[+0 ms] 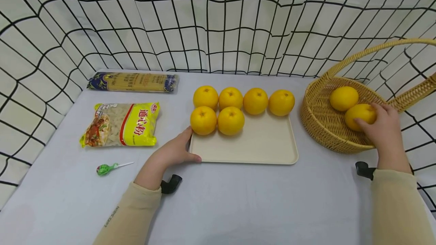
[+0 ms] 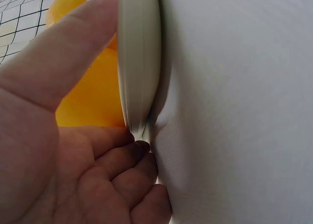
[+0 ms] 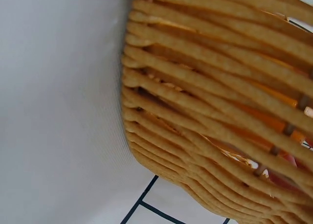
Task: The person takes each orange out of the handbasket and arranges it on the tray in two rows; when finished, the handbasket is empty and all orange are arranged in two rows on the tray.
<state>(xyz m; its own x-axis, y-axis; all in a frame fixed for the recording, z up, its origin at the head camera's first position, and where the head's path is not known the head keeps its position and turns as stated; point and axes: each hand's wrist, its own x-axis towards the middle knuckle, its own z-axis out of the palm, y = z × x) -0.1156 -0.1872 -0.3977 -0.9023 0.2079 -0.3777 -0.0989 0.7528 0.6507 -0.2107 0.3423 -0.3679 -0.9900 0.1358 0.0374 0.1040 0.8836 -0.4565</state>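
Note:
A cream rectangular tray (image 1: 259,144) lies on the white cloth. My left hand (image 1: 174,149) grips its near left corner, thumb along the front edge and fingers at the left side; in the left wrist view the curled fingertips (image 2: 142,146) meet the tray's rim. Several oranges (image 1: 231,121) sit toward the tray's back and left, two in front of a back row. On the right, my right hand (image 1: 386,126) reaches into a wicker basket (image 1: 318,133) and holds an orange (image 1: 359,114). Another orange (image 1: 344,98) lies beside it. In the right wrist view the basket's wall (image 3: 195,97) mostly hides that hand.
A noodle packet (image 1: 133,81) lies at the back left, with a yellow pasta bag (image 1: 122,124) in front of it. Nearer is a green lollipop (image 1: 105,169). Black wire mesh (image 1: 225,29) stands around the table's back and sides. The basket's tall handle (image 1: 368,54) arches over it.

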